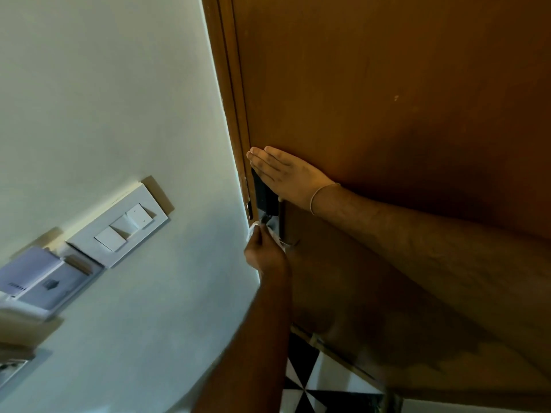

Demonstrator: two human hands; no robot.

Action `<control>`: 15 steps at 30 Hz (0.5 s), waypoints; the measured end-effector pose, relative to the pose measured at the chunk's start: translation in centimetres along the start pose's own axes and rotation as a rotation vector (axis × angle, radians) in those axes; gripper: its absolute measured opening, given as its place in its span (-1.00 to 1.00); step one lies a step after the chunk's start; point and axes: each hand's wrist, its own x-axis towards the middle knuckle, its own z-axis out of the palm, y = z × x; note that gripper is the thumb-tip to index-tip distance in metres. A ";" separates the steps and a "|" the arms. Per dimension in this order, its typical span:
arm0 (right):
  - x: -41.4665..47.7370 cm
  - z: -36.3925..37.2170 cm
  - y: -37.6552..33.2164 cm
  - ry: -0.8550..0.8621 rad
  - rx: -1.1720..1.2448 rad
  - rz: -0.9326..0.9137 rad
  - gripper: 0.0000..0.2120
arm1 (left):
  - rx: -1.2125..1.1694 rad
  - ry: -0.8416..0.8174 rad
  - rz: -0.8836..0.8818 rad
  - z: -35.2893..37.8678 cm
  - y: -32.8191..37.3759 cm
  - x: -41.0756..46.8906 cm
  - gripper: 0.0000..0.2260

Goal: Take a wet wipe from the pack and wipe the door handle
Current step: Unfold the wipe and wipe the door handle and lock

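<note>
The brown door (387, 84) fills the right side. Near its left edge is a black lock plate (264, 195), with the metal door handle (281, 223) just below it. My left hand (265, 254) comes up from the bottom, shut on a white wet wipe (276, 239), and presses it against the handle. My right hand (283, 174) lies flat on the door just above the lock plate, fingers straight and together, a thin bracelet on the wrist. Much of the handle is hidden by my left hand and the wipe. The wipe pack is not in view.
A white wall (119, 84) runs along the left of the door frame. On it are a white switch plate (125, 225) with three switches and a card holder (44, 278) below it. Black-and-white floor tiles (301, 380) show under the door.
</note>
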 end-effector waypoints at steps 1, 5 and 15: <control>0.0 0.0 0.0 0.004 -0.001 0.000 -0.22 | 0.061 -0.032 0.042 0.0 0.5 0.7 -0.77; 0.0 0.0 0.0 0.017 -0.017 -0.003 -0.23 | 0.374 -0.218 0.157 -0.2 2.4 3.8 -0.72; 0.2 -0.1 0.1 -0.048 0.025 -0.011 -0.18 | 0.307 -0.173 0.045 -0.7 1.5 0.2 -0.69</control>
